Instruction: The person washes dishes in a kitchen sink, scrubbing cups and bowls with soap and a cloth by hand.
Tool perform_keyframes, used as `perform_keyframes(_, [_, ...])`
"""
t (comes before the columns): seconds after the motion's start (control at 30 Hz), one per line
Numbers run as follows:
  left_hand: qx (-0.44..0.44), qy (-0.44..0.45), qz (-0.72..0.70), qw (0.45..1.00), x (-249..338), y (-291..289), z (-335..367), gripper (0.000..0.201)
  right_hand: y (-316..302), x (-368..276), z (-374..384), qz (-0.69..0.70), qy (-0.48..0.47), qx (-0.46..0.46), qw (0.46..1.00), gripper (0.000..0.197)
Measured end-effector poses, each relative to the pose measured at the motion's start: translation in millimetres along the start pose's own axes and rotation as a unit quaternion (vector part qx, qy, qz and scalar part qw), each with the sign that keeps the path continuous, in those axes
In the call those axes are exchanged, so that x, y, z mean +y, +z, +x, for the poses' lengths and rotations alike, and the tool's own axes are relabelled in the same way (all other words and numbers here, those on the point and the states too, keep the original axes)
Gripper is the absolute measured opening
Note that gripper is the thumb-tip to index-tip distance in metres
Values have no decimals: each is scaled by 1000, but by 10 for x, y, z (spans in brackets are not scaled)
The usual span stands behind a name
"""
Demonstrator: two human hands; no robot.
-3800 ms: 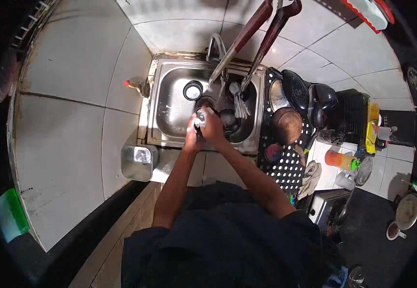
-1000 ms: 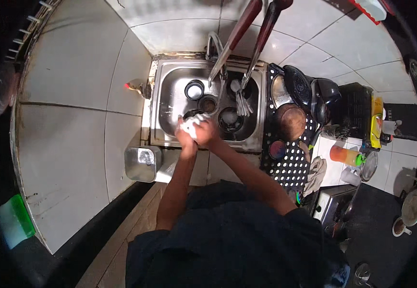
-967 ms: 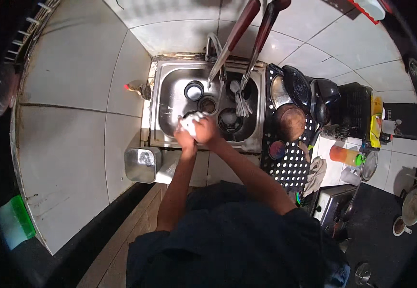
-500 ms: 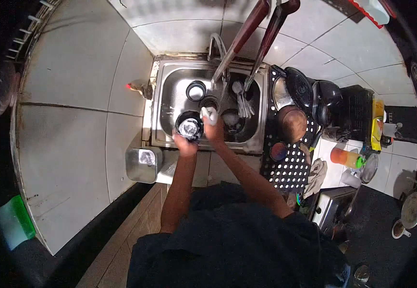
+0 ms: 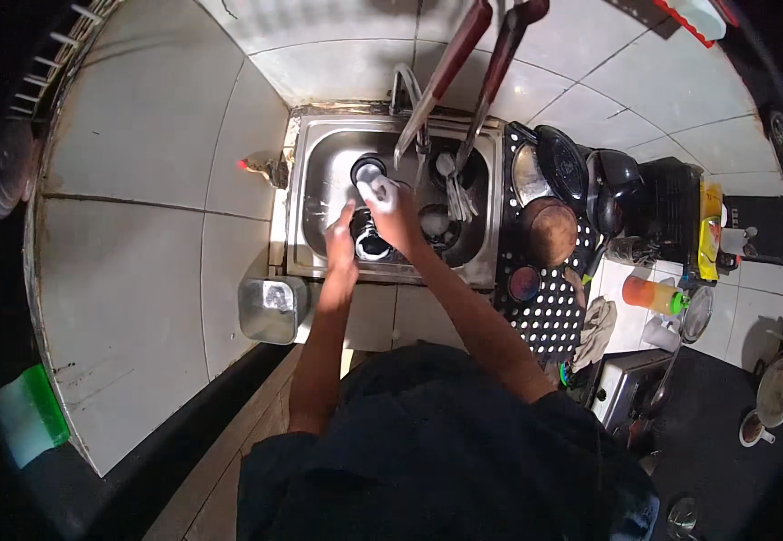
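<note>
Over the front left of the steel sink (image 5: 317,153), my left hand (image 5: 341,242) is closed on the side of a dark cup (image 5: 373,245) with a pale, shiny rim. My right hand (image 5: 395,219) is closed around a white, foamy pad (image 5: 376,191), just above that cup. The fingers of both hands are partly hidden. Beyond them a dark round container (image 5: 367,168) stands in the sink. A dark bowl (image 5: 437,225) with suds lies right of my right hand, and several spoons and forks (image 5: 457,194) lean in the sink near it.
A curved tap (image 5: 405,83) rises at the back, a thin stream falling below it. Two long red-brown handles (image 5: 450,68) hang close overhead. Pans and a brown round pot (image 5: 548,232) crowd a dotted mat (image 5: 540,325) at right. A metal tin (image 5: 271,309) stands front left.
The dark cup has been tipped and moved slightly right, its opening turned toward me. My right hand has shifted a little up and left with the foamy pad.
</note>
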State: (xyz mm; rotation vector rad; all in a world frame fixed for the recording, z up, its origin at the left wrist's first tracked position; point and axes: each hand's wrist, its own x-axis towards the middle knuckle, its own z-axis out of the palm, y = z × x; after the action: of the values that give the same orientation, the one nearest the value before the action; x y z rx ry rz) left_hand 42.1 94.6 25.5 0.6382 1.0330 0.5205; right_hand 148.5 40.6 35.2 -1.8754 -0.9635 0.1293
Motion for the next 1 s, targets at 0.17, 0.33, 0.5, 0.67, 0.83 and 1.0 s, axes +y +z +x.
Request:
perform_keyframes(0.17, [-82,-12,-277,957,-333,-441,367,34,20,-290,-39,53,-11,-94,994,24])
perform_keyframes(0.33, [-130,-54,-349,927,-427,-232,257,53,-100,-99,-256,76,-74,-121,987,37])
perform_keyframes(0.5, [-11,-85,-330,940,-316,-51,153,53,-98,-57,-325,74,-88,1,993,48])
perform_keyframes(0.67, [-32,-48,-252,966,-392,-197,84,57,103,104,-269,199,122,77,969,29])
perform_keyframes(0.83, [-61,57,119,989,143,-84,-207,39,178,480,-217,-25,-2,11,1000,15])
perform_keyframes(1.0, [51,47,-23,997,105,-49,-199,27,-29,-91,-164,261,274,-71,923,21])
